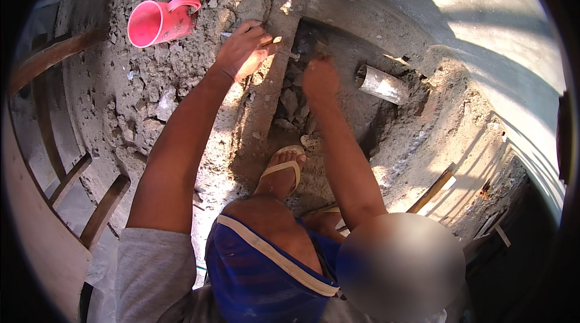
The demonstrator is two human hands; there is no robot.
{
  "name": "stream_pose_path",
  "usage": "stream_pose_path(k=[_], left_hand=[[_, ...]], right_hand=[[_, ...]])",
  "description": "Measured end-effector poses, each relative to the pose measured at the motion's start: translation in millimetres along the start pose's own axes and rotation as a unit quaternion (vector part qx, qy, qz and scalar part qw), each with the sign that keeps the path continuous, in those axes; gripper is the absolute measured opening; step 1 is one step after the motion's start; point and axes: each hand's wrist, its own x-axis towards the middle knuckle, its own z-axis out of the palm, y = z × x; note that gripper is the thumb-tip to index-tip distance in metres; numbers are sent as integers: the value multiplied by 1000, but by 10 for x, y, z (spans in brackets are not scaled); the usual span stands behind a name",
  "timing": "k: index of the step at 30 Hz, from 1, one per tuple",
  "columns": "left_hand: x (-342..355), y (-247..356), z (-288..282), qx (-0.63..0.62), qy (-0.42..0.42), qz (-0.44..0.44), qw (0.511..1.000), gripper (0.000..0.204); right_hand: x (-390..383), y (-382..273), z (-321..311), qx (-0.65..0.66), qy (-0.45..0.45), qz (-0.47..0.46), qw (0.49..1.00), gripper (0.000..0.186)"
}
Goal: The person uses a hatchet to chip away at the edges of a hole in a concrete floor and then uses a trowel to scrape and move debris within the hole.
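My left hand (244,52) rests at the left rim of a dug pit (356,42), its fingers curled closed. A small yellowish end (277,39) and a thin pale rod tip (294,56) show beside those fingers; what the hand holds is not clear. Inside the pit, my right hand (321,78) is closed in a fist above broken stones (290,102). Whatever it grips is hidden, and the area just beyond it is dark. A pink plastic mug (172,24) lies tipped on the rubble to the left of my left hand.
A short grey-white pipe (386,86) sticks out of the pit's right side. Loose rubble (163,72) covers the ground at left, near wooden bars (106,211). My sandalled foot (284,172) stands at the near end of the pit. A grey wall (495,27) curves along the right.
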Motion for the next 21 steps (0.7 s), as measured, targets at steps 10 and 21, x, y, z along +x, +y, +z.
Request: stream_pose_path(k=[10,21], left_hand=[[-217,-68,38,15,-75,-63,995,37],[-136,-4,-72,31,-40,-6,999,16]], right_hand=[[-485,89,-247,-36,-17,-7,999,42],[-1118,541,214,93,38,12,995,50]])
